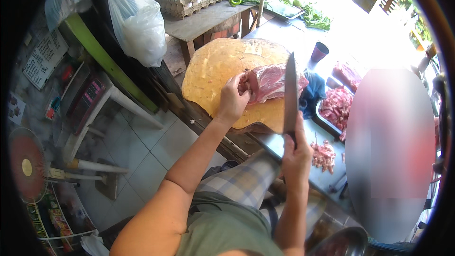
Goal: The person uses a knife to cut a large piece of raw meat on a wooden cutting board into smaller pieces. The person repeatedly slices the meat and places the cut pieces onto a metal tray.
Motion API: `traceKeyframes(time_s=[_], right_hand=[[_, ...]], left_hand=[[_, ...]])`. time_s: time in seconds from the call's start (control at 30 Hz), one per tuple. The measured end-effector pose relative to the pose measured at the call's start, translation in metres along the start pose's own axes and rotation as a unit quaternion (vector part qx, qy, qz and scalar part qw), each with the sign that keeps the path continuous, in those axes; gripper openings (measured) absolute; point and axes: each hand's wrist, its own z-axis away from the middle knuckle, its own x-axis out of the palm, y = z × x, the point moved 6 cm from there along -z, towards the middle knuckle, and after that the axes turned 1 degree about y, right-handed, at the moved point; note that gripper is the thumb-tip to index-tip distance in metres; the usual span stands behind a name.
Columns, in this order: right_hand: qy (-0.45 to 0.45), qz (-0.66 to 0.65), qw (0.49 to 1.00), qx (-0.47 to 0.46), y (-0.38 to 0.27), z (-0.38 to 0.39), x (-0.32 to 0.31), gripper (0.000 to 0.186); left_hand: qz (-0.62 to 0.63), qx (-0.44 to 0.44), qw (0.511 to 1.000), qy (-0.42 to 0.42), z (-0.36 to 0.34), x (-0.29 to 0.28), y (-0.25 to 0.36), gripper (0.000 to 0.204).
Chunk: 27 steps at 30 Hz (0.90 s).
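A thick slab of raw meat [270,83], pink with white fat, lies on the right part of a large round wooden chopping board [208,73]. My left hand [233,97] grips the slab's left end with curled fingers. In my right hand [297,159] is a long knife [290,95], its handle wrapped by my fingers and its blade pointing up and away. From this view the blade crosses in front of the meat's right end; whether it touches the meat I cannot tell.
Right of the board are a blue cloth [313,95], a tray of cut meat [335,106], small meat scraps [323,155] and a dark cup [320,52]. Egg trays [189,0] and green vegetables [315,17] stand beyond. A plastic bag [142,31] hangs at left, above a scale [85,98].
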Motion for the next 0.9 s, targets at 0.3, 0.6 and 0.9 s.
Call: traceKeyframes(time_s=[0.3,0.6,0.9], right_hand=[[0.014,-0.016,0.999,0.031,-0.027,-0.018,0.029,0.066],[0.064,-0.091,0.966,0.234,0.022,0.007,-0.017,0.07],[0.004,0.094,0.982,0.166,0.051,0.015,-0.01,0.068]], left_hand=[[-0.135,0.252,0.949,-0.132,-0.048,-0.016,0.063,0.051],[-0.275,0.298,0.769,-0.494,-0.092,0.099,0.091,0.066],[-0.277,0.321,0.779,-0.462,-0.091,0.102,0.09,0.048]])
